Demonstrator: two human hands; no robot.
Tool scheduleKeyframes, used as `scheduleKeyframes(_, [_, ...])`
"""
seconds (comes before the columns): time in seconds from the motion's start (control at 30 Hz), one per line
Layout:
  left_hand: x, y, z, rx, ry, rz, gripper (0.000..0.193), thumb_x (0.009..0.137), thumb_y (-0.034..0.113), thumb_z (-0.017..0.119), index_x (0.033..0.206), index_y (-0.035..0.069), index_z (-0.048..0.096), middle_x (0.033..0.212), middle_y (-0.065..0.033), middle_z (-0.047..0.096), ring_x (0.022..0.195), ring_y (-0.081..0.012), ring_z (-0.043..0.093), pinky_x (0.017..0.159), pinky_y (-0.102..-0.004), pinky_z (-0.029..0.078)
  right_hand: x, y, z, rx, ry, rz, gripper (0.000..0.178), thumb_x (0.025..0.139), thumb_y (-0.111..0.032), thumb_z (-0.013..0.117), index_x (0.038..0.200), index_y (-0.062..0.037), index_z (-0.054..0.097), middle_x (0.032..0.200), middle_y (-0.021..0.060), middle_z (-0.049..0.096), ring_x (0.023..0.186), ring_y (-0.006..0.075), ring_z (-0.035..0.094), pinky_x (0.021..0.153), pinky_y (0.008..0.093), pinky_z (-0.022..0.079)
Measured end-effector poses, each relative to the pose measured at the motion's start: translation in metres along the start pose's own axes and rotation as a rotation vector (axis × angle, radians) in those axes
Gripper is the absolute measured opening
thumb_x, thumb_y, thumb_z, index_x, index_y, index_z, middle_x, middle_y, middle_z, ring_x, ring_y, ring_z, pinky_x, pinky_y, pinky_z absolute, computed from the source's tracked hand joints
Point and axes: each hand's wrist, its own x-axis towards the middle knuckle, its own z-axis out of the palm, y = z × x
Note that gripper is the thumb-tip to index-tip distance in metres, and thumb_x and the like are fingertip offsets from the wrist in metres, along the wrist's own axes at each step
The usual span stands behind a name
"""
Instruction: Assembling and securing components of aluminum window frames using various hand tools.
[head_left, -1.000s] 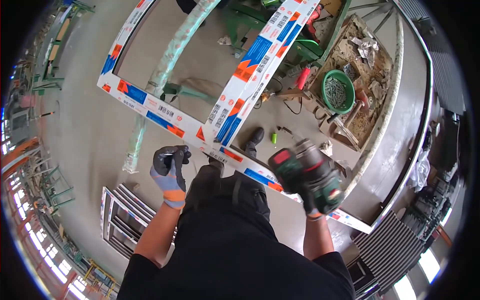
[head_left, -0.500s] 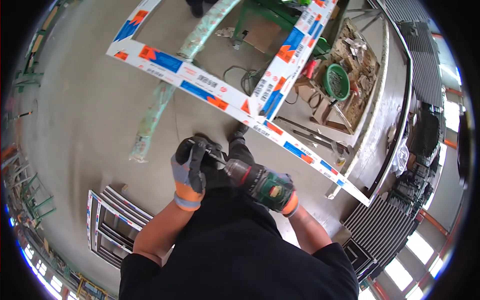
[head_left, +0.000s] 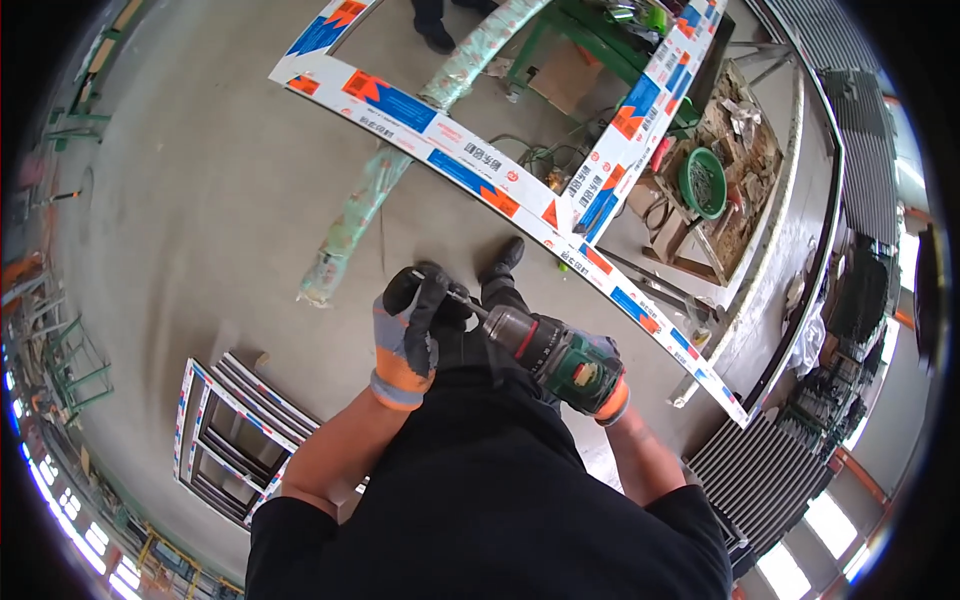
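Note:
My right hand [head_left: 608, 378], in a grey and orange glove, grips a green and black power drill [head_left: 570, 365] from behind. Its metal chuck [head_left: 508, 328] points up and left toward my other hand. My left hand [head_left: 405, 325], gloved alike with black fingers, is closed round the thin drill bit [head_left: 468, 301] in front of the chuck. A small shiny end pokes out past the fingertips; whether it is the bit's tip or a screw held against it I cannot tell. Ahead of both hands runs a frame [head_left: 470, 165] of wrapped white, blue and orange profiles.
The frame lies across a support wrapped in greenish film [head_left: 350, 225]. At the right, a cluttered bench [head_left: 745, 180] carries a green bowl [head_left: 703, 183] of small metal pieces. Smaller frames [head_left: 235, 430] lie at left. Another person's dark shoe [head_left: 436, 36] shows beyond the frame.
The view has shifted, so the frame, bench and both hands sit farther right in it. My hands keep the same hold on the drill and bit. More of the other person's legs shows.

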Motion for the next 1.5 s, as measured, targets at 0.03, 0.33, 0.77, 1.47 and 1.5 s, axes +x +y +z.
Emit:
scheduleKeyframes(0.03, [0.002, -0.007, -0.002, 0.003, -0.099, -0.026, 0.037, 0.091, 0.010, 0.048, 0.127, 0.005, 0.055, 0.096, -0.0171, 0.059, 0.079, -0.0287, 0.062, 0.068, -0.0367, 0.054, 0.000, 0.001, -0.008, 0.074, -0.047, 0.074, 0.041, 0.077, -0.008, 0.075, 0.116, -0.0052, 0.063, 0.108, 0.0082, 0.067, 0.095, 0.0212, 0.065, 0.084, 0.0305, 0.051])
scheduleKeyframes(0.33, [0.035, -0.023, 0.059, 0.206, -0.170, -0.002, 0.033, 0.100, 0.027, 0.048, 0.109, -0.003, 0.057, 0.081, -0.0091, 0.059, 0.073, -0.0177, 0.060, 0.068, -0.0280, 0.052, 0.007, 0.056, -0.040, -0.066, 0.096, -0.171, 0.050, 0.074, -0.013, 0.078, 0.121, -0.0061, 0.061, 0.106, 0.0074, 0.066, 0.094, 0.0214, 0.066, 0.083, 0.0308, 0.052])
scheduleKeyframes(0.77, [0.267, -0.096, 0.138, 1.404, -0.216, 0.847, 0.025, 0.092, 0.021, 0.059, 0.109, 0.003, 0.064, 0.115, -0.0176, 0.062, 0.107, -0.0340, 0.058, 0.095, -0.0434, 0.045, -0.045, 0.150, -0.151, -0.567, 0.745, -0.081, 0.033, 0.079, -0.021, 0.073, 0.111, -0.0132, 0.068, 0.094, 0.0059, 0.070, 0.082, 0.0268, 0.069, 0.074, 0.0332, 0.054])
scheduleKeyframes(1.47, [0.315, -0.122, 0.194, 1.679, -0.460, 0.597, 0.024, 0.087, 0.014, 0.057, 0.107, 0.002, 0.064, 0.102, -0.0183, 0.067, 0.093, -0.0386, 0.063, 0.088, -0.0456, 0.048, -0.020, 0.186, -0.282, 0.814, 0.678, 0.017, 0.029, 0.091, -0.031, 0.067, 0.105, -0.0082, 0.056, 0.077, 0.0039, 0.051, 0.065, 0.0162, 0.051, 0.056, 0.0315, 0.041])
scheduleKeyframes(1.5, [0.315, -0.122, 0.191, 1.672, -0.473, 0.608, 0.024, 0.087, 0.014, 0.057, 0.107, 0.002, 0.064, 0.102, -0.0184, 0.067, 0.092, -0.0389, 0.063, 0.087, -0.0459, 0.048, -0.019, 0.183, -0.284, 0.816, 0.677, 0.016, 0.029, 0.091, -0.031, 0.067, 0.105, -0.0082, 0.056, 0.077, 0.0039, 0.051, 0.065, 0.0162, 0.051, 0.056, 0.0315, 0.041])
